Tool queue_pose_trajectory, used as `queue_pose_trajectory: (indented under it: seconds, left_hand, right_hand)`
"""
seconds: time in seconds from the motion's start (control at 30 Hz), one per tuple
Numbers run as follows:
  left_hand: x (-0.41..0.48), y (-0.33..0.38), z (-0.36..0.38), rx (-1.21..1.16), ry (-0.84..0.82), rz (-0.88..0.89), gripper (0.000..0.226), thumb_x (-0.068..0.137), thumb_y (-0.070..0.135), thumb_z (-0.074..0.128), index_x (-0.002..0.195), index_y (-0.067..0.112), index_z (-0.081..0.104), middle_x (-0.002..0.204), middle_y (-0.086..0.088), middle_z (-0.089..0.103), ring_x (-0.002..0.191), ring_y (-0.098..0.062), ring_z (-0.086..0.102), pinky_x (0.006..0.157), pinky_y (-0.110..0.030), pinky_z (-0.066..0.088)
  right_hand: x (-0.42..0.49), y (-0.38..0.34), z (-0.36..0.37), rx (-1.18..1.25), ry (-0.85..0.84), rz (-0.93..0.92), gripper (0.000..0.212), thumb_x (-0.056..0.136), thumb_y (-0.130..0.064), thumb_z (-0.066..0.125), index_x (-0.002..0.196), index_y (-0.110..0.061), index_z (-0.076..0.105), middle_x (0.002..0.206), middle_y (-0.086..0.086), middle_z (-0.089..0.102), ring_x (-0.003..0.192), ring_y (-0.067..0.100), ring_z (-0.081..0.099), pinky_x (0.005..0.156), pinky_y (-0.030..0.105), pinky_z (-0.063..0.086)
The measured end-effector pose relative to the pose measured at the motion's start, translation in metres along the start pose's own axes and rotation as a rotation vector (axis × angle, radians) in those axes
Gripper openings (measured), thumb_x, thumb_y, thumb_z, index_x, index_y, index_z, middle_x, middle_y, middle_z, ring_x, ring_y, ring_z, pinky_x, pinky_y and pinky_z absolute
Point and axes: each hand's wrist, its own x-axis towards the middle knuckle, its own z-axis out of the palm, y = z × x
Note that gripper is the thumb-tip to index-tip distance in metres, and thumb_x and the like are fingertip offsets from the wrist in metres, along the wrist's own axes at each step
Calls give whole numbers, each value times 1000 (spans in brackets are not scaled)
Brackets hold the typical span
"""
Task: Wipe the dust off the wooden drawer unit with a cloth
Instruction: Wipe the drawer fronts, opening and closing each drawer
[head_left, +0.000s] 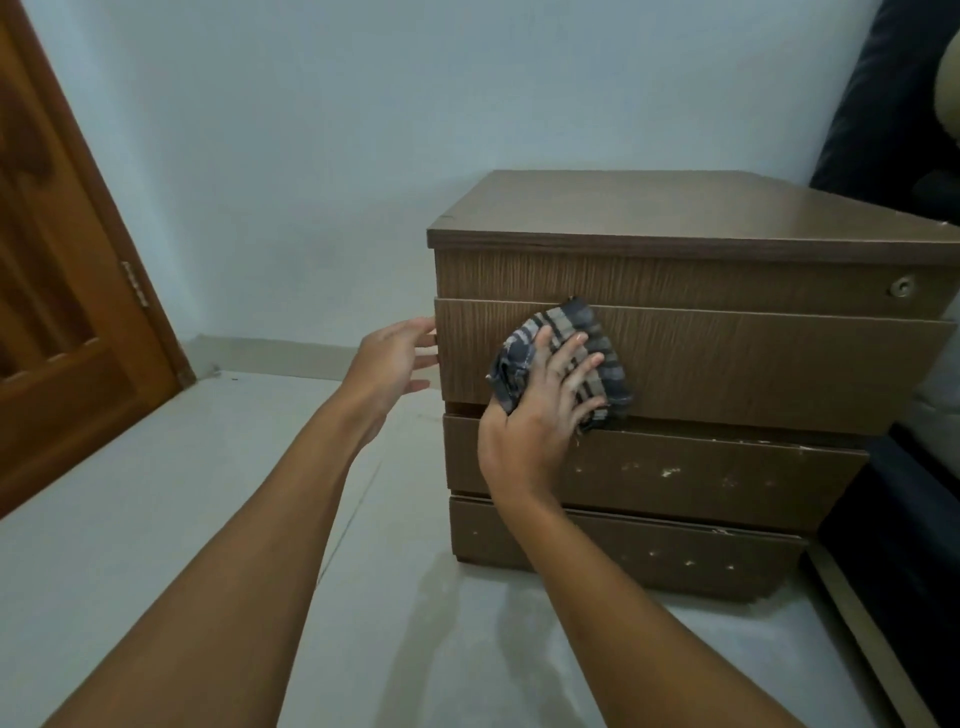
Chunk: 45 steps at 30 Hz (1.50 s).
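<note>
- two bare forearms reach forward over the pale floor (156, 519); the unit sits on that floor, against the wall (311, 130).
- right hand (540, 410): palm flat, fingers spread, pressing a bunched checked cloth (571, 332) against the left part of the second drawer front (753, 364). pressed on it rather than clamped around it.
- left hand (389, 364): open, fingers apart, fingertips at the left edge of the drawer unit (623, 208). looks like a brace; actual contact with the side panel cannot be told.
- judgement: step in hand is wiping the second front; most of that panel to the right of the cloth looks not yet covered.
- to do it well: keep the palm flat, sweep along the grain left to right in overlapping passes, and run the cloth edge into the gaps between fronts.
- lower drawers (675, 473): pale specks and chipped edges. may be damage, not dust; do not scrub hard, frayed cloth could snag.
- top front carries a round lock (902, 286); work around it.
- top surface looks smooth; dust on it cannot be judged.
- far left: wooden door (62, 312). far right: dark upholstery (883, 104).
</note>
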Motion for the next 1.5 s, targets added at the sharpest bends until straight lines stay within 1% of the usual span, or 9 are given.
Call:
queue_pose_trajectory:
  seconds: [0.27, 0.6, 0.7, 0.77, 0.8, 0.9, 1.03, 1.37, 1.5]
  left_hand:
    - [9, -8, -15, -81, -107, 4, 58, 102, 53, 17, 121, 23, 64, 109, 8, 63, 96, -5, 59, 75, -25, 46]
    - [13, -12, -22, -293, -86, -88, 70, 94, 69, 21, 115, 19, 66, 109, -8, 73, 106, -21, 67, 98, -41, 48]
    - [13, -13, -25, -306, -70, -125, 72, 93, 70, 23, 114, 15, 65, 108, -9, 73, 105, -22, 67, 96, -40, 49]
    - [11, -16, -27, -254, -56, -140, 74, 93, 71, 22, 118, 17, 64, 112, -7, 71, 108, -22, 65, 97, -41, 47]
    - [8, -18, -27, -219, -57, -147, 72, 93, 70, 20, 119, 19, 64, 115, -5, 70, 110, -21, 62, 99, -42, 46]
    - [0, -28, -25, -112, -111, -169, 64, 97, 65, 17, 116, 24, 63, 114, 1, 66, 109, -17, 59, 103, -44, 40]
    - [-8, -41, -16, -1, -135, -224, 45, 103, 49, 23, 104, 28, 63, 106, 4, 66, 98, -13, 60, 100, -42, 41]
    - [-17, -48, 17, 96, -116, -178, 27, 101, 21, 41, 118, 20, 61, 107, 1, 64, 95, -17, 60, 66, -24, 42]
    - [-17, -60, 27, 134, -85, -189, 36, 101, 18, 44, 135, 12, 53, 126, -4, 58, 96, -16, 52, 80, -29, 45]
  right_hand:
    - [-18, -35, 26, 16, -173, -119, 84, 84, -14, 55, 153, -25, 9, 156, -1, -11, 145, 26, -19, 114, 62, -8]
    - [-24, -57, 11, 343, -510, -141, 74, 92, -5, 49, 150, -35, 13, 158, -11, -2, 141, 9, -15, 119, 56, 0]
    - [-23, -58, 4, 429, -651, -2, 63, 96, -22, 48, 150, -39, 19, 157, -9, 23, 144, 21, 24, 113, 49, 29]
    - [-19, -56, 1, 524, -735, 118, 41, 98, -37, 47, 138, -32, 44, 113, -3, 64, 99, 15, 61, 82, 34, 50]
    - [-16, -54, -2, 610, -770, 207, 32, 98, -40, 48, 128, -29, 54, 96, -6, 65, 85, 10, 61, 75, 29, 49]
    - [-8, -41, -7, 757, -763, 420, 24, 97, -36, 52, 116, -27, 63, 104, -2, 71, 95, 15, 66, 88, 35, 50]
    - [-5, -24, -19, 739, -760, 516, 22, 96, -34, 54, 111, -22, 64, 101, 4, 72, 92, 21, 69, 82, 35, 53]
    - [7, -2, -65, 628, -886, 463, 16, 98, -27, 53, 101, -18, 65, 98, 9, 71, 91, 24, 69, 82, 34, 51]
    - [11, 12, -86, 547, -875, 444, 17, 98, -29, 52, 98, -18, 65, 92, 5, 72, 85, 21, 70, 76, 31, 51]
